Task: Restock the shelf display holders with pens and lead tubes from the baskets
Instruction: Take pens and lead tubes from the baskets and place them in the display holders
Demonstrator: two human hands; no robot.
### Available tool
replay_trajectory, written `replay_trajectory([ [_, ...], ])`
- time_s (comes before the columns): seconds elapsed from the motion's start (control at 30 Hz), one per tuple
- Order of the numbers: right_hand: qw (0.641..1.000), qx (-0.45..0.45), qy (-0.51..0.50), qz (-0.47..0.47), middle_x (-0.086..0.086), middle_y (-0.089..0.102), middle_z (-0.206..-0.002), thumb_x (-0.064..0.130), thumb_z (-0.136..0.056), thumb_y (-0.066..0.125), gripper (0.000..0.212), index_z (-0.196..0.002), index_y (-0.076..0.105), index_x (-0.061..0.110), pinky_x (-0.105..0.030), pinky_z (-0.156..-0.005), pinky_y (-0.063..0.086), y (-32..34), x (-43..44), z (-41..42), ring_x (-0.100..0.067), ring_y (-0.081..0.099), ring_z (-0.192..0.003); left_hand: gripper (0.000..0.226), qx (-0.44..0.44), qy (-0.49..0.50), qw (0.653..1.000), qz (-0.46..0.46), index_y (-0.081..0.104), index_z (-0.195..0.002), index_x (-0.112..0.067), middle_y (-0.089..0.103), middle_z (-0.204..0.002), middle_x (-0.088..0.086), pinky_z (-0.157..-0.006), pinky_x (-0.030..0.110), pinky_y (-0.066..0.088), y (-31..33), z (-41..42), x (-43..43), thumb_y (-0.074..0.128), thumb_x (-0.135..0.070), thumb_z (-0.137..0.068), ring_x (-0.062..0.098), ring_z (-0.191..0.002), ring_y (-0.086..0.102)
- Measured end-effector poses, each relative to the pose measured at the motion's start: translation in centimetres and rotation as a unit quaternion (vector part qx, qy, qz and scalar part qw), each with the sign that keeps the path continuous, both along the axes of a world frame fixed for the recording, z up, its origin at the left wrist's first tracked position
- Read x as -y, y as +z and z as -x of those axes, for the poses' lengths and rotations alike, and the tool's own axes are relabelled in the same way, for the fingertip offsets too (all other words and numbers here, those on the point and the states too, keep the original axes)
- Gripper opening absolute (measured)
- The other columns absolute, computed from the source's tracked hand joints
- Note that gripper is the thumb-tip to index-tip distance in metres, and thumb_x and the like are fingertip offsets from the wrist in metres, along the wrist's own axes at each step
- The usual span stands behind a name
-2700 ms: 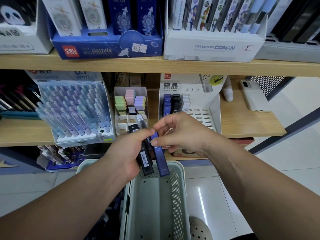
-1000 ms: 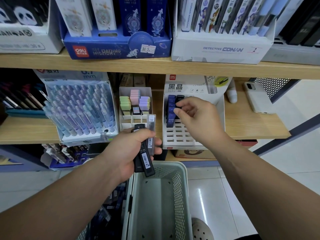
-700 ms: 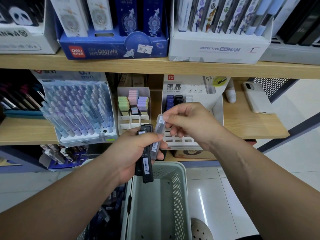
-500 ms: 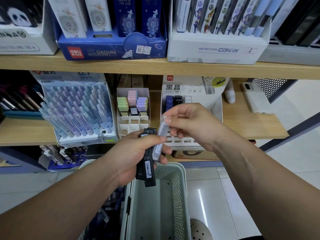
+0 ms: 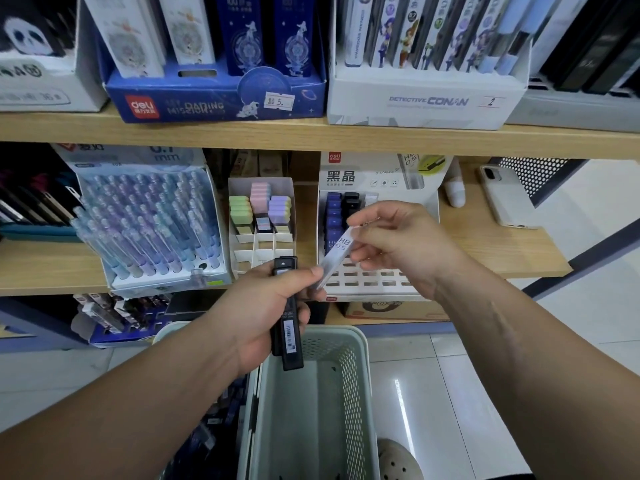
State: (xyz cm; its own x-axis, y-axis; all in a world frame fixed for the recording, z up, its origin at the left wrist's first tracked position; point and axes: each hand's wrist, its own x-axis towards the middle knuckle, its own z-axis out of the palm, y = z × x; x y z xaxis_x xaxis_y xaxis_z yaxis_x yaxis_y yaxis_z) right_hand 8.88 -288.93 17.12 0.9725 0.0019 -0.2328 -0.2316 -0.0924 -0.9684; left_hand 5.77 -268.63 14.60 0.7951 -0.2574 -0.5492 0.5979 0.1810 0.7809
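The fingers [image 5: 363, 220] of the right hand [image 5: 398, 244] pinch the upper end of a clear plastic lead tube [image 5: 338, 250] printed HB 0.5. The tube slants down towards the thumb of the left hand [image 5: 256, 310], and I cannot tell whether its lower tip touches that thumb. The left hand is curled round a bundle of black lead tubes [image 5: 289, 336] with barcode labels; its fingers hide how many.

Just behind both hands, a white card display holder [image 5: 377, 282] stands on the wooden shelf [image 5: 485, 251]. Its slots are partly covered by the right hand, with blue tubes [image 5: 334, 216] and black ones showing at its top left. Below the hands is a pale green perforated plastic basket [image 5: 349, 368], cut off at the bottom edge. A second basket beside it is mostly hidden by the left forearm.
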Motion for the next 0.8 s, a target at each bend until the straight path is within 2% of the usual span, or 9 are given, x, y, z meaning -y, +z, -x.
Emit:
replay_trajectory([
  [0.1, 0.999, 0.025, -0.042, -0.009, -0.01, 0.074, -0.073, -0.004, -0.089, 0.07, 0.03, -0.115, 0.065, 0.01, -0.028, -0.062, 0.059, 0.7, 1.8, -0.5, -0.021, 0.073, -0.067, 0.023, -0.028, 0.004, 1.0, 0.011, 0.069, -0.093, -0.015, 0.063, -0.068, 0.003, -0.045, 0.024, 0.042, 0.0, 0.0, 0.0, 0.08, -0.028, -0.079, 0.013, -0.046, 0.049],
  [0.2, 0.992, 0.074, -0.086, 0.051, -0.014, 0.075, -0.076, -0.001, -0.091, 0.07, 0.015, -0.102, 0.068, 0.009, -0.026, -0.063, 0.06, 0.9, 3.6, -0.8, -0.018, 0.074, -0.066, 0.026, -0.06, 0.023, 0.998, 0.004, 0.065, -0.09, -0.016, 0.053, -0.059, -0.001, -0.041, 0.025, 0.043, -0.1, -0.1, -0.1, 0.081, -0.033, -0.078, 0.013, -0.045, 0.049],
  [0.3, 0.972, 0.13, -0.116, 0.156, -0.021, 0.072, -0.086, 0.003, -0.092, 0.071, 0.017, -0.094, 0.069, 0.02, -0.025, -0.063, 0.06, 0.4, 4.7, -1.1, -0.013, 0.072, -0.064, 0.033, -0.087, 0.042, 0.995, 0.001, 0.064, -0.085, -0.015, 0.051, -0.056, 0.0, -0.04, 0.026, 0.046, -0.1, -0.2, -0.2, 0.084, -0.039, -0.074, 0.014, -0.043, 0.051],
  [0.37, 0.958, 0.157, -0.118, 0.209, -0.021, 0.07, -0.091, 0.006, -0.092, 0.071, 0.023, -0.092, 0.068, 0.028, -0.033, -0.07, 0.063, -0.1, 4.8, -1.2, -0.015, 0.073, -0.069, 0.04, -0.105, 0.051, 0.993, -0.003, 0.062, -0.086, -0.014, 0.052, -0.055, 0.0, -0.04, 0.026, 0.046, -0.2, -0.2, -0.3, 0.086, -0.043, -0.07, 0.015, -0.042, 0.051],
  [0.43, 0.942, 0.181, -0.106, 0.263, -0.01, 0.07, -0.088, 0.008, -0.093, 0.071, 0.027, -0.092, 0.066, 0.034, -0.042, -0.077, 0.061, -0.9, 4.7, -1.3, -0.02, 0.072, -0.076, 0.04, -0.121, 0.053, 0.991, -0.004, 0.063, -0.086, -0.013, 0.053, -0.055, 0.001, -0.04, 0.027, 0.046, -0.2, -0.3, -0.3, 0.086, -0.042, -0.07, 0.015, -0.041, 0.05],
  [0.47, 0.934, 0.195, -0.099, 0.284, -0.003, 0.069, -0.085, 0.007, -0.092, 0.07, 0.027, -0.093, 0.066, 0.034, -0.041, -0.078, 0.06, -1.2, 4.6, -1.3, -0.016, 0.07, -0.076, 0.037, -0.127, 0.05, 0.991, -0.004, 0.063, -0.086, -0.013, 0.053, -0.056, 0.001, -0.041, 0.027, 0.047, -0.3, -0.3, -0.3, 0.085, -0.04, -0.072, 0.015, -0.041, 0.05],
  [0.57, 0.917, 0.229, -0.076, 0.318, 0.015, 0.065, -0.079, 0.005, -0.092, 0.069, 0.026, -0.098, 0.068, 0.03, -0.022, -0.07, 0.054, -2.0, 4.1, -1.3, 0.0, 0.061, -0.069, 0.028, -0.134, 0.037, 0.99, -0.002, 0.065, -0.085, -0.014, 0.055, -0.057, 0.002, -0.043, 0.026, 0.047, -0.5, -0.3, -0.3, 0.083, -0.035, -0.077, 0.016, -0.041, 0.05],
  [0.7, 0.908, 0.236, -0.04, 0.344, 0.014, 0.064, -0.079, 0.004, -0.093, 0.068, 0.019, -0.105, 0.073, 0.018, -0.006, -0.062, 0.043, -2.4, 3.9, -1.4, 0.005, 0.06, -0.068, 0.034, -0.133, 0.042, 0.99, 0.005, 0.065, -0.085, -0.015, 0.056, -0.059, 0.002, -0.04, 0.025, 0.044, -0.4, -0.4, -0.3, 0.083, -0.041, -0.075, 0.015, -0.042, 0.049],
  [0.8, 0.9, 0.243, -0.034, 0.359, 0.011, 0.066, -0.081, 0.005, -0.093, 0.068, 0.019, -0.107, 0.075, 0.015, -0.005, -0.066, 0.043, -2.4, 3.8, -1.4, 0.007, 0.06, -0.069, 0.042, -0.136, 0.042, 0.99, 0.009, 0.065, -0.085, -0.015, 0.055, -0.06, 0.001, -0.04, 0.024, 0.042, -0.2, -0.5, -0.4, 0.083, -0.051, -0.072, 0.015, -0.042, 0.047],
])
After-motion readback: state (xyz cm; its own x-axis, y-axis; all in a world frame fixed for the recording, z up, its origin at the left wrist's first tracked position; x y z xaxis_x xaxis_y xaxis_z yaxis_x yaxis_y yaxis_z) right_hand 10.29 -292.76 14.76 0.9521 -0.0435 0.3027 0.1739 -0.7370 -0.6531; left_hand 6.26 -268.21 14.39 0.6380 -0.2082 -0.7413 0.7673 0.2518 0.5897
